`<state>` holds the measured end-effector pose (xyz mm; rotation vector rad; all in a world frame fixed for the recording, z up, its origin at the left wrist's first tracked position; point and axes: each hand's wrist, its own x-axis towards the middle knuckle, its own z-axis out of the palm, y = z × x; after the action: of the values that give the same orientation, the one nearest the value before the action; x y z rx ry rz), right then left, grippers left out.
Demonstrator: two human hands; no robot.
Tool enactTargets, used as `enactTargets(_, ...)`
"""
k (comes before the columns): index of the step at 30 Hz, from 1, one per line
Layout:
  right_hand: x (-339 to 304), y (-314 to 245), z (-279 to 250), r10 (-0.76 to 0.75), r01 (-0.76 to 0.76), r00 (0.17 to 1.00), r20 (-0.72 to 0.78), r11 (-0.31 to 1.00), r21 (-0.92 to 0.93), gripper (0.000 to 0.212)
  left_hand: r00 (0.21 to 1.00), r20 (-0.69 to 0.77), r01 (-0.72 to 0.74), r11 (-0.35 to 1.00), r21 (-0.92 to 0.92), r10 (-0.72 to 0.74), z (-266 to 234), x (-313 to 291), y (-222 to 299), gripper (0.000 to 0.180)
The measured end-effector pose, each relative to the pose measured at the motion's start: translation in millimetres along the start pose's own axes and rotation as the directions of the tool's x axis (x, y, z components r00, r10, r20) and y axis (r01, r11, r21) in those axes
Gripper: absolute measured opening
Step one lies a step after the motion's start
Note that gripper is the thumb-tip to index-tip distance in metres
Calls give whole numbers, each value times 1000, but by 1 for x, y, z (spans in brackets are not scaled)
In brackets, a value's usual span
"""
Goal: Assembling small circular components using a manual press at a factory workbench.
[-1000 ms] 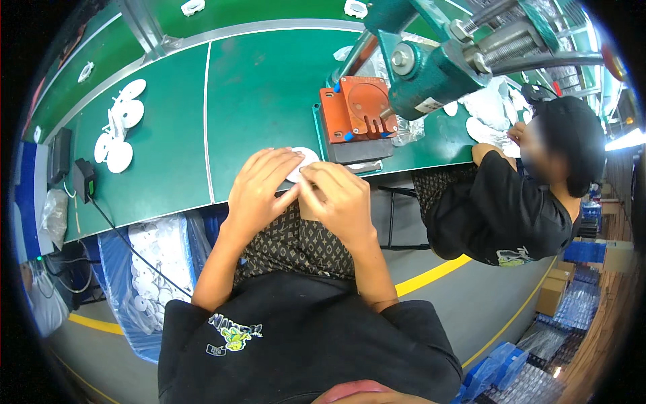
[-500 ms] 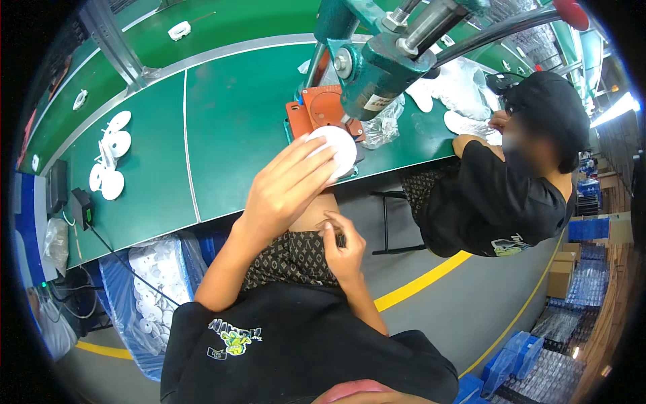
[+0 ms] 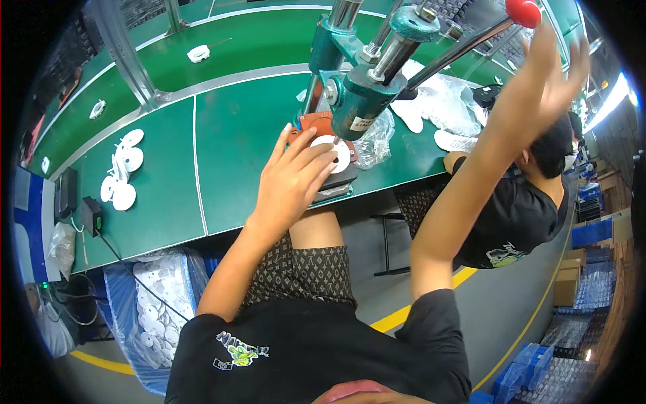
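On the green workbench (image 3: 235, 168), a cluster of white round parts (image 3: 124, 161) lies at the far left; below the bench's near edge, a blue-lined bin (image 3: 129, 337) is filled with similar white pieces. A green lever press (image 3: 370, 101) stands over the orange fixture (image 3: 320, 122), its head hiding part of it, with a crumpled clear bag (image 3: 378, 143) just to the right. A co-worker (image 3: 505, 212) sits beyond on the right, partly covered by the raised right forearm.

The left hand (image 3: 297, 172) reaches forward palm down, fingers outstretched over the disc's left side (the thumb is hidden, so I cannot tell whether it grips). The right hand (image 3: 538, 87), motion-blurred, is lifted near the red ball knob (image 3: 523, 11), fingers parted; contact is unclear.

The white disc (image 3: 342, 160) lies at the fixture beneath the press head, with a dark spot near its middle.
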<state>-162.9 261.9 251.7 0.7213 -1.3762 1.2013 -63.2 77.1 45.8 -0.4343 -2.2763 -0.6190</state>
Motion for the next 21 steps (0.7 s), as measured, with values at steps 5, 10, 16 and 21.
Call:
enactTargets(5, 51, 1, 34, 329, -339, 918, 221, 941, 6, 28, 999, -26, 37, 999, -19, -38, 6, 2, -7, 36)
enactTargets(10, 30, -3, 31, 283, -305, 942, 182, 946, 112, 30, 995, 83, 63, 988, -140, -52, 10, 13, -8, 40)
enactTargets(16, 36, -3, 33, 405, -418, 904, 135, 904, 87, 30, 993, 93, 77, 997, -7, -76, 9, 18, -4, 41)
enactTargets(21, 26, 0, 34, 223, -251, 964, 146, 946, 207, 30, 991, 104, 91, 995, -28, -88, 6, 11, -8, 42)
